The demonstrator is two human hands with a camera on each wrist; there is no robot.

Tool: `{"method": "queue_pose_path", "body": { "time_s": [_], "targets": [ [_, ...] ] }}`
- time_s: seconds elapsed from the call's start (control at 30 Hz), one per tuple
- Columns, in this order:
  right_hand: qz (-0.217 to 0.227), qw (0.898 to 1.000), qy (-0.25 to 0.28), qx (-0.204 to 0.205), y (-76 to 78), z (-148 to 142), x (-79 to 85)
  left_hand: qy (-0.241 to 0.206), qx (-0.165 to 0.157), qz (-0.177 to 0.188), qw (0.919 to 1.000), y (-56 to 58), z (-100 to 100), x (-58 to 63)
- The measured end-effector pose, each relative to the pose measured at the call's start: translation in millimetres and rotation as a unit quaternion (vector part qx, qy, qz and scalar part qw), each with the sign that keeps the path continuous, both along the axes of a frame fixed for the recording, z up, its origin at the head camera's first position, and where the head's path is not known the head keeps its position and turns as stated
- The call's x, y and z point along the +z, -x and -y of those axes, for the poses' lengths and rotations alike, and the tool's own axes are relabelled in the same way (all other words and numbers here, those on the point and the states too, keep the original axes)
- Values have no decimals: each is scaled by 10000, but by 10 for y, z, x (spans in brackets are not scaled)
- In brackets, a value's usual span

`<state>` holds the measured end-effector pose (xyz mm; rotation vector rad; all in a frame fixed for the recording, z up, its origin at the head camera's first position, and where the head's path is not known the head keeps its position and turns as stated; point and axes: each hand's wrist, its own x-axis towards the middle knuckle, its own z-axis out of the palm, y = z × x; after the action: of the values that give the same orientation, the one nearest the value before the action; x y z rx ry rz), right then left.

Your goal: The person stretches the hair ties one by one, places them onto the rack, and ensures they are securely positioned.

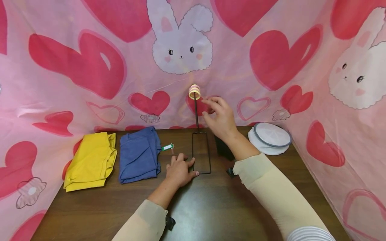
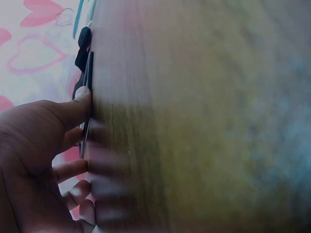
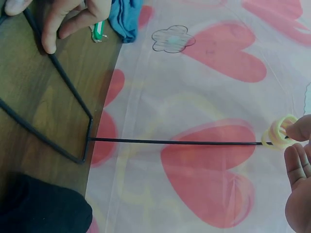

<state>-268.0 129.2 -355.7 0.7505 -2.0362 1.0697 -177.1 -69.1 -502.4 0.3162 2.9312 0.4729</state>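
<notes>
A black wire stand point(image 1: 208, 152) has a rectangular base flat on the brown table and a thin rod rising from its far end. At the rod's top hang pink-and-yellow bands point(image 1: 194, 92), looking like a small stack of rings. My left hand point(image 1: 178, 170) rests at the base's near left corner, thumb and index fingertip pressing on the wire; the left wrist view shows its other fingers spread down to the table. Close right of the bands is my right hand point(image 1: 221, 117), its fingers loosely bent. The right wrist view has its thumb point(image 3: 299, 128) overlapping them; contact is unclear.
Folded yellow cloth point(image 1: 90, 160) and folded blue cloth point(image 1: 140, 155) lie on the left. A green key tag point(image 1: 168, 147) sits beside the blue one. Behind my right forearm is a black item point(image 1: 222, 149); a white round cap-like thing point(image 1: 271, 138) lies farther right. A pink heart-print sheet hangs behind.
</notes>
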Motion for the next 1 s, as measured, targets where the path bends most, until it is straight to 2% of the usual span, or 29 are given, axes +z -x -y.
{"method": "queue_pose_path", "body": {
  "time_s": [0.2,0.43,0.6,0.87,1.0],
  "targets": [
    [213,9996,-72,175,-102,-110,-60,61,-2,-58,10000,-6,10,-5],
    [378,9989,-236,166,-220,-240,-124,12,17,-60,10000,-14,13,10],
    [485,9982,-179,302,-282,-317,-189,29,43,-65,10000,2,23,-3],
    [392,9983,-337,267,-348,-466,-371,13,32,-67,10000,0,6,2],
    [591,9971,-431,192,-413,-577,-480,-9,25,-47,10000,-1,0,-3]
  ]
}}
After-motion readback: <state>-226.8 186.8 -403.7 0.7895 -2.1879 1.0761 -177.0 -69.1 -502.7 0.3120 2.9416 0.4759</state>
